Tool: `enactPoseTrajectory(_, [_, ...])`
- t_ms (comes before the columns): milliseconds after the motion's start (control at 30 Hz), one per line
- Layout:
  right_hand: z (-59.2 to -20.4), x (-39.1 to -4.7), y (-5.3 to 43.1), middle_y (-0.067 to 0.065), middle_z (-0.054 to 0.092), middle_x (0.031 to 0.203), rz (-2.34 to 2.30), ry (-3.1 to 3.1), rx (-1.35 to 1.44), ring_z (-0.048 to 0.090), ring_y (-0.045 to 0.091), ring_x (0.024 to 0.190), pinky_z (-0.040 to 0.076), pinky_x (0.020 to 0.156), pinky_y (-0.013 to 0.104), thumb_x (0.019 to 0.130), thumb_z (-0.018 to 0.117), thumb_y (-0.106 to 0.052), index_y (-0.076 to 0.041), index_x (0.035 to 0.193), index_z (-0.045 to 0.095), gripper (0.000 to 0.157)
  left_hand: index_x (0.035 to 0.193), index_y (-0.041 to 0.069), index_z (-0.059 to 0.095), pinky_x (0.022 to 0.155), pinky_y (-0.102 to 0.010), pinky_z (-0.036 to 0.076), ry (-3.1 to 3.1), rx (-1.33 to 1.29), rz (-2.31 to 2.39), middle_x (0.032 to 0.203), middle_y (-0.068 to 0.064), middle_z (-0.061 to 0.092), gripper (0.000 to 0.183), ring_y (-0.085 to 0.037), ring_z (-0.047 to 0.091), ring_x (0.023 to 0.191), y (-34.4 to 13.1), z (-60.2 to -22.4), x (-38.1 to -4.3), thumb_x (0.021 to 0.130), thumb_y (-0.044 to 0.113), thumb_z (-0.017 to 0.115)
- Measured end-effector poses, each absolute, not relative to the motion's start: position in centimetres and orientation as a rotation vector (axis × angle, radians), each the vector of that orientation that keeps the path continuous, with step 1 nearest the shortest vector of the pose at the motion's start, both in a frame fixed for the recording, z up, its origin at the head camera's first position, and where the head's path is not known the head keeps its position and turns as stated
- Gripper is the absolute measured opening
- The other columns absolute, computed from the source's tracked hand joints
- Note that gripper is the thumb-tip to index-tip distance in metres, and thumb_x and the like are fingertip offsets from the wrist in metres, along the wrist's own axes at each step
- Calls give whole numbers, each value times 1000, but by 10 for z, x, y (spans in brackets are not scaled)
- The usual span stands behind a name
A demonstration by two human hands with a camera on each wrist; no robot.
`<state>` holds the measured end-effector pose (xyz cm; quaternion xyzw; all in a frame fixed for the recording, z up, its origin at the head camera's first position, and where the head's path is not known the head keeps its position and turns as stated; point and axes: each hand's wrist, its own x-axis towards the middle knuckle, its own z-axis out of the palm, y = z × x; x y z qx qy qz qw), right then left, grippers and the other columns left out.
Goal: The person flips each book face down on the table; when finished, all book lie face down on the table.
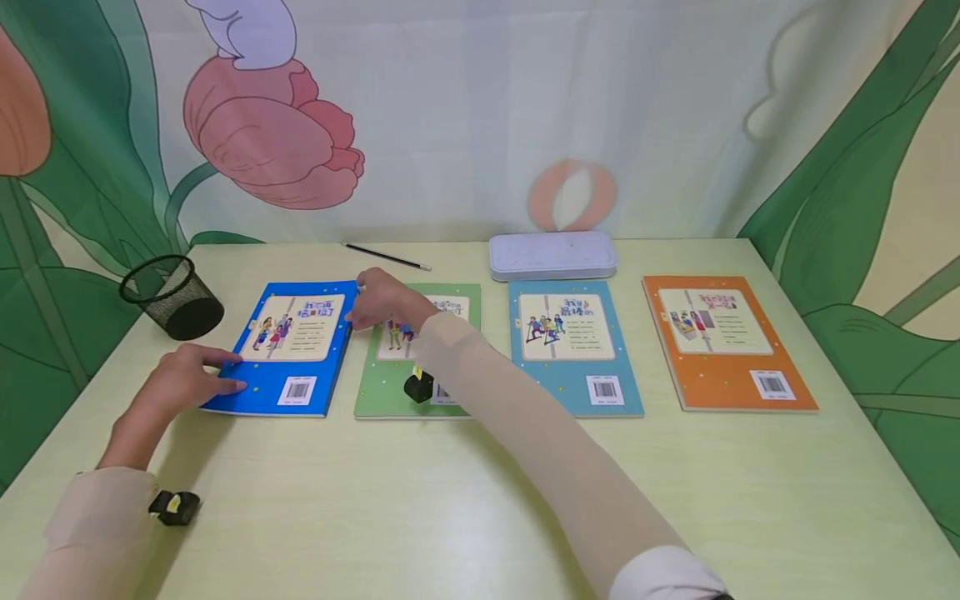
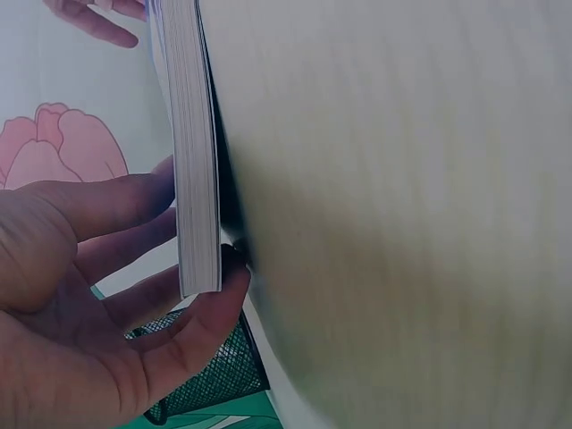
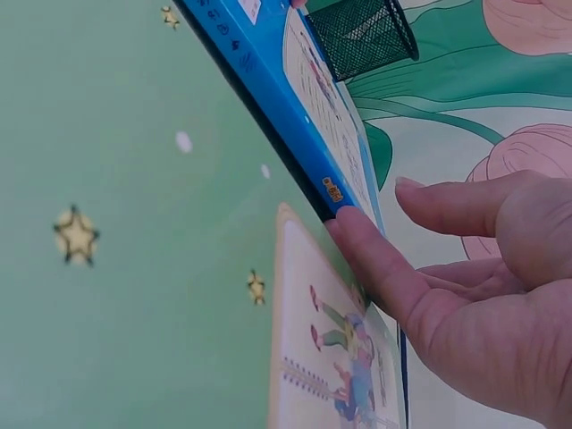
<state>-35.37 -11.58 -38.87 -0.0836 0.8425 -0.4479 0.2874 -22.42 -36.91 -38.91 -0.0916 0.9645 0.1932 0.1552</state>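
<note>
A blue book (image 1: 292, 379) lies back cover up at the left of the row, between both hands. My left hand (image 1: 180, 379) pinches its lower left corner; in the left wrist view the thumb (image 2: 125, 198) rests on the cover and a fingertip reaches under the page block (image 2: 197, 179). A dark gap shows beneath this end of the book. At the upper right corner is my right hand (image 1: 390, 300), over part of the green book (image 1: 382, 392). In the right wrist view its finger (image 3: 380, 268) touches the blue spine, and the thumb stands apart from the cover.
A light blue book (image 1: 577, 383) and an orange book (image 1: 720, 383) continue the row rightward. Behind them sits a lavender pencil case (image 1: 552, 257). A pencil (image 1: 387, 256) lies near the back edge. The black mesh pen holder (image 1: 176, 296) leans beside the blue book.
</note>
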Motion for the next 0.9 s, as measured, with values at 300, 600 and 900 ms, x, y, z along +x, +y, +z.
enactPoseTrajectory(300, [-390,-354,-109,15,58,140,-1333,2157,-244,73,18,93,59,79,24,91,69,0,-10,157,29,78,140,-7,48,92,-64,47,2760,-230,467,136,-41,42,61,-58,39,120,-364,-389,-227,92,22,71])
enactPoseTrajectory(600, [-379,-361,-73,15,62,136,-1296,2330,-530,64,27,122,57,95,33,99,62,-18,-17,159,24,71,143,-8,43,97,-72,43,2849,-106,370,141,-42,36,60,-61,35,128,-346,-381,-237,97,25,63])
enactPoseTrajectory(900, [-370,-361,-16,5,35,162,-921,2778,-771,37,22,148,33,120,38,105,47,-43,-18,161,20,67,150,-5,35,113,-78,8,3174,82,407,158,-38,14,57,-55,6,149,-310,-384,-249,103,23,52])
